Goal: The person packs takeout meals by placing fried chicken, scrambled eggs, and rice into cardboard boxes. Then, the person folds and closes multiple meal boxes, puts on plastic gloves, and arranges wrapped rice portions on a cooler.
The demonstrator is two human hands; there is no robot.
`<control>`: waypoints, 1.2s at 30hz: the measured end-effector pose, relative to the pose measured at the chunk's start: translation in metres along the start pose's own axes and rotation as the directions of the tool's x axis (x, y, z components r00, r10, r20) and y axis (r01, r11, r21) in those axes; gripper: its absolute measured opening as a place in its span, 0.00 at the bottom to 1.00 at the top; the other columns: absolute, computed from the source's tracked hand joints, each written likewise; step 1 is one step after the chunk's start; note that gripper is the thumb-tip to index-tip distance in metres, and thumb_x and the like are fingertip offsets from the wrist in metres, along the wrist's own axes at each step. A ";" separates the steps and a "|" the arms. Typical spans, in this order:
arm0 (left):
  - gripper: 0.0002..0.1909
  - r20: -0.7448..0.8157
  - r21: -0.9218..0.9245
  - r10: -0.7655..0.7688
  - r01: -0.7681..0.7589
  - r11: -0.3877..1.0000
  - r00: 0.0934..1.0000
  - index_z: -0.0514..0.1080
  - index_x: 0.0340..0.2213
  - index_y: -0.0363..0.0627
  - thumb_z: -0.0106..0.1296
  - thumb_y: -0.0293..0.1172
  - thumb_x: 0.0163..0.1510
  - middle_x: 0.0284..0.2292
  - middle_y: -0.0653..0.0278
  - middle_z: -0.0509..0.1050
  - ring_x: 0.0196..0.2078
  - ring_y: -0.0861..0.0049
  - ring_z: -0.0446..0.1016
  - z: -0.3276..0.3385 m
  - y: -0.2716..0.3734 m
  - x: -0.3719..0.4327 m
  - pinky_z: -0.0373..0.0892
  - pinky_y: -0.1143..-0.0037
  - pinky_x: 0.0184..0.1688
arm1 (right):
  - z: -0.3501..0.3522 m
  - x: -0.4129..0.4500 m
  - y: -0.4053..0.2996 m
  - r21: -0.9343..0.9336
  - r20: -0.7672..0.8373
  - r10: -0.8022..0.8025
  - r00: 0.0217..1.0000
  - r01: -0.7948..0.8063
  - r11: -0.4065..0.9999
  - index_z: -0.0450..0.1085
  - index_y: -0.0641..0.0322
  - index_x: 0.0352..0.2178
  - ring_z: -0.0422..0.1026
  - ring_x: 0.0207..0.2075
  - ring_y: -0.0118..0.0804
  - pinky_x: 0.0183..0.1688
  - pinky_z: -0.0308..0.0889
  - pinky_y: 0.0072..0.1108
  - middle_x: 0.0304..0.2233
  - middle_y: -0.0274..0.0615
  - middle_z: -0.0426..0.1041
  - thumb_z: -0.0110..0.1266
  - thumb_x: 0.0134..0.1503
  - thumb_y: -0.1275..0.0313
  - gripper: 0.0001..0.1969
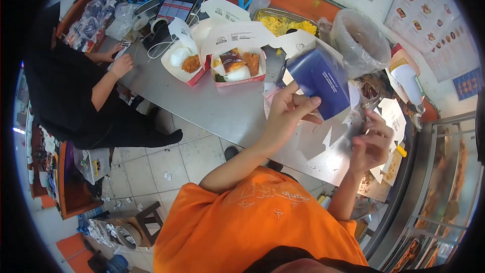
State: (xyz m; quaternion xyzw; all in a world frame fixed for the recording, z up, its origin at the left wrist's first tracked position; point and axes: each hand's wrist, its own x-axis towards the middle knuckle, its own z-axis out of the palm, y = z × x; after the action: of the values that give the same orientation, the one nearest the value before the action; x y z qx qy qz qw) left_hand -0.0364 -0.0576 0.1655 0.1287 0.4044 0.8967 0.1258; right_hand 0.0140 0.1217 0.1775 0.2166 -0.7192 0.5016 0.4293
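A blue cardboard food box (326, 83) with white inner flaps is held up over the right part of the metal table (197, 110). My left hand (291, 106) grips its near lower edge between thumb and fingers. To the right of the box my right hand (373, 144) is raised, fingers apart and partly curled, touching nothing that I can see. Left of the blue box stands an open meal box (238, 82) with rice, fried chicken and a sauce packet. Beside it is a smaller open box (193, 79) with rice and a piece of fried chicken.
A metal tray of yellow rice (284, 22) and a plastic-lined tub (360, 45) stand at the back. White cardboard pieces (392, 115) lie at the right, near a glass food cabinet (447, 167). A co-worker in black (75, 83) stands at the left, near a tablet (176, 7).
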 end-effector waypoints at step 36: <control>0.14 -0.728 0.322 0.607 -0.622 0.714 0.319 0.66 0.43 0.32 0.47 0.23 0.54 0.38 0.58 0.72 0.39 0.78 0.71 -0.224 0.131 -0.094 0.67 0.81 0.42 | 0.405 0.040 -0.030 0.668 0.477 -0.493 0.728 0.065 0.741 0.69 0.58 0.18 0.74 0.36 0.28 0.53 0.57 0.40 0.27 0.31 0.73 0.58 0.40 0.78 0.05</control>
State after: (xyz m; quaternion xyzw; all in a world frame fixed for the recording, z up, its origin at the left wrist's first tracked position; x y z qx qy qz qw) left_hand -0.0391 -0.3275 0.1093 -0.1419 0.3278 0.8365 -0.4156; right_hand -0.1477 -0.2532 0.1744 0.6090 -0.5736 0.5282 0.1455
